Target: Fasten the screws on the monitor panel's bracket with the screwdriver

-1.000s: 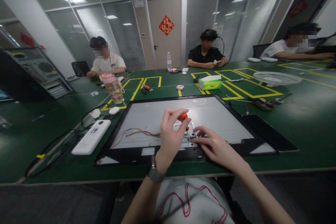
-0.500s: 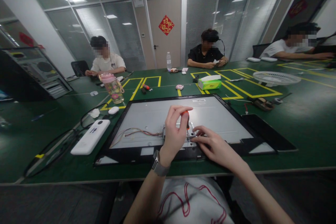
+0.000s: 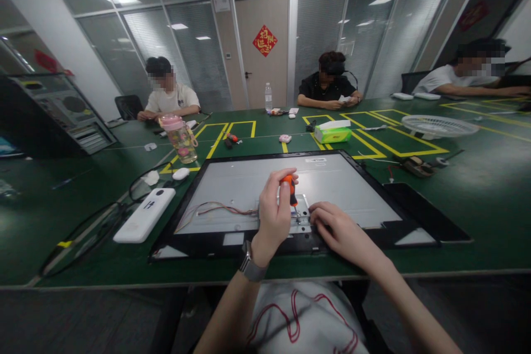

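Note:
A large flat display panel (image 3: 232, 180), with a grey metal back and black frame, lies before me. My left hand (image 3: 272, 211) is closed around the orange and black handle of a screwdriver (image 3: 292, 192), which leans slightly. Its tip points down at a small metal bracket (image 3: 306, 220) near the panel's front edge. Beside the bracket's right edge rests my right hand (image 3: 342, 235), its fingers curled together; what lies under the fingertips is hidden. Thin wires (image 3: 224, 207) run left from the bracket, which my left hand partly covers.
A white power bank (image 3: 145, 215), black cables (image 3: 78, 243) and a pink-lided bottle (image 3: 180, 141) stand or lie left. To the right are a dark flat slab (image 3: 427, 210) and a white fan grille (image 3: 440, 125). A green tissue pack (image 3: 332, 133) lies beyond the panel. Several people sit opposite.
The screwdriver handle has tilted, its top shifting left with my left hand's fingers. My right hand's fingertips have drawn back right from the screwdriver tip and curled in.

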`<control>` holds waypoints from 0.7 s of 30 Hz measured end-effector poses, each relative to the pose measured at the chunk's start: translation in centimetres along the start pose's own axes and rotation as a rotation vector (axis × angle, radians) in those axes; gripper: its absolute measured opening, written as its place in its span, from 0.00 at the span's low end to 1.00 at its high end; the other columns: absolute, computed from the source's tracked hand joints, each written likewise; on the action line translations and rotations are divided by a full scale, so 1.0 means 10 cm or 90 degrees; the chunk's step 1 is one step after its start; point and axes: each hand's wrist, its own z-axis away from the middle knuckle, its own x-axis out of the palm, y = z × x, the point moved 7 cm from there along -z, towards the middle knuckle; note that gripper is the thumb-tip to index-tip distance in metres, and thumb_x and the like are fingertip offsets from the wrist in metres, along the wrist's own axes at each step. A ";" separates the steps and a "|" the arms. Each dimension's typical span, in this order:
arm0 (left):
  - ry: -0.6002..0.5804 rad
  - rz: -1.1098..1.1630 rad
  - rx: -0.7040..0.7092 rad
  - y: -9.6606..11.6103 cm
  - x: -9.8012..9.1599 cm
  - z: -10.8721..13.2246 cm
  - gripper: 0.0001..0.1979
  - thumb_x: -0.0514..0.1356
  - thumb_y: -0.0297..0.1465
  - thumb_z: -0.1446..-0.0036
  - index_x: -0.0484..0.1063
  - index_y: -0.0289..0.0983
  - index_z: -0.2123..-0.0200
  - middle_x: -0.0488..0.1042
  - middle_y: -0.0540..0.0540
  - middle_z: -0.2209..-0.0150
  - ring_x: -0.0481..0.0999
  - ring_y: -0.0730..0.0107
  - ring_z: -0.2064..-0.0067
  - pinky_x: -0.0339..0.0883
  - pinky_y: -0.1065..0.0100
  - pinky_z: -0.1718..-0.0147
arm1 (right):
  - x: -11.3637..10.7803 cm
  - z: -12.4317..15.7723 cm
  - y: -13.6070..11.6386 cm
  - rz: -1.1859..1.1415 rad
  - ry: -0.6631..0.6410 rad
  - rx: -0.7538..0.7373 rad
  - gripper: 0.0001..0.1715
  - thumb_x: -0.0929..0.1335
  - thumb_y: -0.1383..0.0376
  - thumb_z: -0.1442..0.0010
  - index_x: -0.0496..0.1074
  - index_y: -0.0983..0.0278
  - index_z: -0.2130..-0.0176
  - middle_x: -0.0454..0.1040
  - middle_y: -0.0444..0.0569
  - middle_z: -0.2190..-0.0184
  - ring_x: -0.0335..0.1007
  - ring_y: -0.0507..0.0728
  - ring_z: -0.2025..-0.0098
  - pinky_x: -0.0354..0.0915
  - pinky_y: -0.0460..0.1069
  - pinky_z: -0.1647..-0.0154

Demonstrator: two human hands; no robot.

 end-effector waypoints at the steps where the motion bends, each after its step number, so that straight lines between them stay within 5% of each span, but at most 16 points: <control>1: 0.007 -0.020 0.018 0.02 -0.01 0.00 0.12 0.50 0.33 0.30 0.72 0.40 0.51 0.73 0.44 0.57 0.74 0.67 0.57 0.69 0.66 0.56 | 0.00 0.00 0.00 -0.001 -0.003 0.002 0.13 0.60 0.76 0.39 0.68 0.61 0.63 0.72 0.52 0.60 0.70 0.60 0.56 0.69 0.57 0.53; 5: 0.055 -0.088 0.068 0.09 -0.06 -0.01 0.07 0.60 0.34 0.36 0.76 0.40 0.58 0.69 0.46 0.61 0.72 0.69 0.60 0.68 0.67 0.58 | 0.01 -0.01 0.00 -0.008 -0.010 0.001 0.13 0.60 0.77 0.39 0.68 0.61 0.63 0.72 0.51 0.59 0.69 0.61 0.56 0.68 0.57 0.52; 10: 0.044 -0.024 0.018 0.02 -0.06 -0.02 0.14 0.48 0.31 0.30 0.74 0.39 0.53 0.74 0.44 0.59 0.74 0.67 0.57 0.68 0.66 0.57 | 0.00 -0.01 0.01 -0.007 -0.014 0.006 0.13 0.60 0.77 0.39 0.68 0.61 0.63 0.72 0.51 0.60 0.69 0.61 0.56 0.68 0.56 0.53; 15: 0.070 -0.081 0.054 0.07 -0.09 -0.01 0.08 0.58 0.33 0.35 0.77 0.40 0.58 0.69 0.45 0.60 0.72 0.68 0.58 0.68 0.67 0.57 | 0.00 -0.01 -0.01 -0.008 -0.018 0.008 0.13 0.60 0.77 0.39 0.68 0.61 0.64 0.72 0.52 0.60 0.69 0.61 0.57 0.68 0.57 0.53; 21: 0.057 -0.004 -0.003 0.00 -0.08 -0.01 0.15 0.48 0.32 0.30 0.75 0.38 0.53 0.75 0.44 0.60 0.75 0.68 0.58 0.69 0.66 0.57 | -0.01 -0.01 -0.01 -0.010 -0.010 0.008 0.14 0.60 0.77 0.40 0.69 0.61 0.64 0.73 0.52 0.60 0.70 0.61 0.56 0.68 0.56 0.53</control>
